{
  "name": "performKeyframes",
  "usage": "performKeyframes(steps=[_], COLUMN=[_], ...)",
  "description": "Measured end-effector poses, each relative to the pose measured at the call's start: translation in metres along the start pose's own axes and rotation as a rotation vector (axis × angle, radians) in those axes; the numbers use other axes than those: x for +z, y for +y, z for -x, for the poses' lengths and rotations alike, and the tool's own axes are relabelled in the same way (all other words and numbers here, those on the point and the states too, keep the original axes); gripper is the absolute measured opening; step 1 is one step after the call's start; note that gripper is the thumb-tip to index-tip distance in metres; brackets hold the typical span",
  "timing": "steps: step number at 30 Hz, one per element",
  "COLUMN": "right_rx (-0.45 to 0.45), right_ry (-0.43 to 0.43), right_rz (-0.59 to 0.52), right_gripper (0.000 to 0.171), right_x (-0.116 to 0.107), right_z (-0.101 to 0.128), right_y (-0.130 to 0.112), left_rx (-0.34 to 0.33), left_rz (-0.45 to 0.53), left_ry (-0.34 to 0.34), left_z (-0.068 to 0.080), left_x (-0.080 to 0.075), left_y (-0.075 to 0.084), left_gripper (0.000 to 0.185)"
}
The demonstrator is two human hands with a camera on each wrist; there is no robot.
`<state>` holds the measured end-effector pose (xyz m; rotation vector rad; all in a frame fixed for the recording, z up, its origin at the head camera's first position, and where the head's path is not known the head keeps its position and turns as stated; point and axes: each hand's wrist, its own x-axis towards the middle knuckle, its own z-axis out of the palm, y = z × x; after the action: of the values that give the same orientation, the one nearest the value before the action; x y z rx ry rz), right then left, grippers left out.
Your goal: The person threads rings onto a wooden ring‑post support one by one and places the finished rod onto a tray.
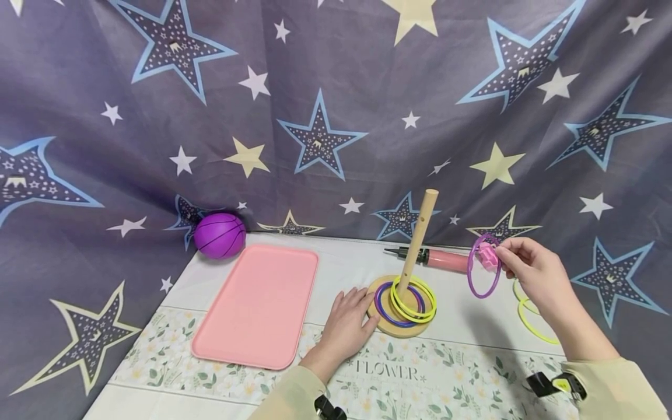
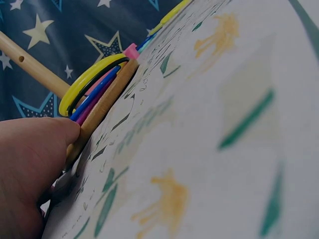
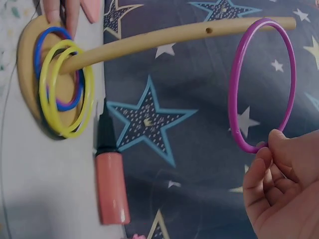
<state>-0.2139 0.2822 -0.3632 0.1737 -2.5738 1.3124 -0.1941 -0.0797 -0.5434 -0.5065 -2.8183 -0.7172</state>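
Note:
In my right hand (image 1: 535, 274), a purple ring (image 3: 234, 89) is pinched between thumb and fingers. It hangs upright in the air, to the right of a wooden post (image 1: 420, 239). The post stands on a round wooden base (image 1: 401, 331). Around its foot lie yellow rings (image 1: 433, 297), with blue and purple rings (image 1: 379, 303) beneath them. My left hand (image 1: 349, 321) lies flat on the tablecloth, its fingers stretched out and touching the left edge of the base. The left wrist view shows only part of that hand beside the stacked rings.
Behind the post lies a pink hand pump (image 1: 446, 261) with a black nozzle. A pink lumpy object (image 1: 488, 256) shows through the held ring. More yellow rings (image 1: 530, 326) lie under the right forearm. To the left are a pink tray (image 1: 257, 303) and a purple ball (image 1: 220, 235).

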Motion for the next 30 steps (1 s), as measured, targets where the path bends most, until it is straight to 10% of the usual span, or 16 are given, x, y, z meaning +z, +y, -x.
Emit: performKeyframes(steps=[30], right_rx=[-0.075], right_ry=[0.066], right_rz=[-0.261], right_gripper=[0.017], right_x=[0.036], right_z=[-0.029], right_y=[-0.066], left_rx=[0.003], left_rz=[0.000], left_ry=[0.003], left_z=[0.001], left_x=[-0.001], left_y=[0.001], left_gripper=[0.056])
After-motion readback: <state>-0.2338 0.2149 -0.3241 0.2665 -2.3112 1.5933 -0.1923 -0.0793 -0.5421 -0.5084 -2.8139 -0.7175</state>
